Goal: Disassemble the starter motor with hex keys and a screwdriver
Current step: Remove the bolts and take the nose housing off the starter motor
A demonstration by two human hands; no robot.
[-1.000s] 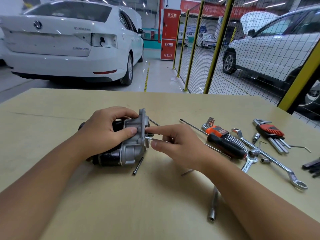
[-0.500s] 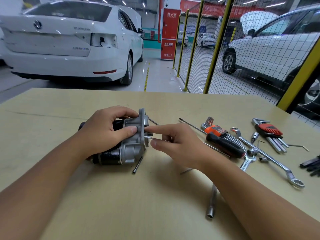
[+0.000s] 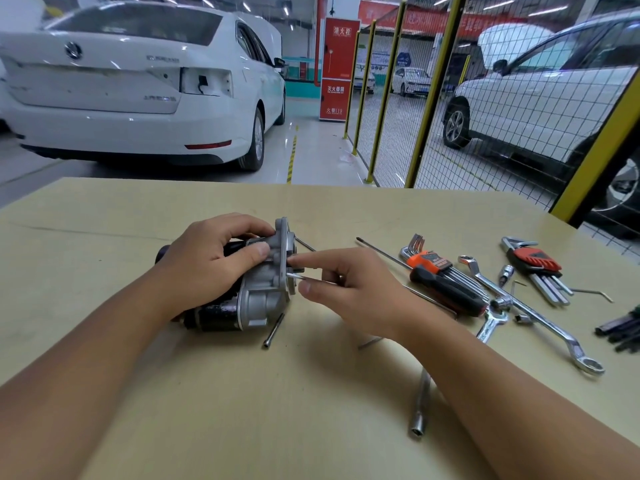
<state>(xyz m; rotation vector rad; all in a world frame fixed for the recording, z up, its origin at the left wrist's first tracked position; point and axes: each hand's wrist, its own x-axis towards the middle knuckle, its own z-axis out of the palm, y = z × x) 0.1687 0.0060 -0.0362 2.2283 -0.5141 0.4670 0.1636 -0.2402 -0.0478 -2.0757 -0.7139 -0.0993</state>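
Nearest the camera, a long socket extension (image 3: 420, 403) lies on the tan tabletop (image 3: 242, 410), its open end toward the viewer, beside the right forearm. A little farther in, a loose long bolt (image 3: 274, 330) rests just in front of the starter motor (image 3: 249, 289), and a thin metal pin (image 3: 370, 342) lies under the right wrist.

The starter motor lies on its side at the middle of the tabletop, its black body to the left and its grey cast housing to the right. The left hand (image 3: 211, 261) grips it from above, fingers curled over the top and the thumb pressed on the housing. The right hand (image 3: 353, 289) pinches a thin hex key (image 3: 301, 277) between thumb and forefinger, and the key's tip meets the end face of the housing. A second long bolt (image 3: 304, 244) sticks out behind that face.

To the right, well apart from the motor, lies the screwdriver (image 3: 446, 289) with its black and orange handle, its long shaft pointing back and left, across a set of hex keys in an orange holder (image 3: 429, 259). Beside it are a ring spanner (image 3: 533, 306), an open-end spanner (image 3: 490, 325), a small socket (image 3: 507, 271), and a red-holder hex key set (image 3: 535, 261). A single loose hex key (image 3: 592, 292) lies farther right, and dark tools (image 3: 621, 327) sit at the edge of view.

Beyond the tabletop stand a white car (image 3: 131, 84), a red cabinet (image 3: 339, 67), and a yellow-posted mesh fence (image 3: 433, 98).
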